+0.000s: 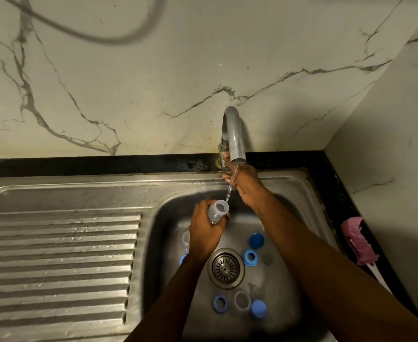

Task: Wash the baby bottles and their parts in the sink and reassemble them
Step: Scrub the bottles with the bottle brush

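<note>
Left hand (204, 228) grips one clear plastic bottle (218, 210); right hand (243, 180) at curved steel tap (235, 134), grip unclear. Below them: two round blue caps (256, 240), two blue rings (250, 257).

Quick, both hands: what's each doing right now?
Left hand: grips a clear bottle at the water stream.
Right hand: at the tap handle; grip cannot be told.

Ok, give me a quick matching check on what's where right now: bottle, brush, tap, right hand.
1 clear bottle
2 pink brush
3 tap
4 right hand

A running water
B on the dark counter, right of the sink
C gripped by the left hand
D up at the tap's base

Pairs: 1-C, 2-B, 3-A, 4-D.
</note>
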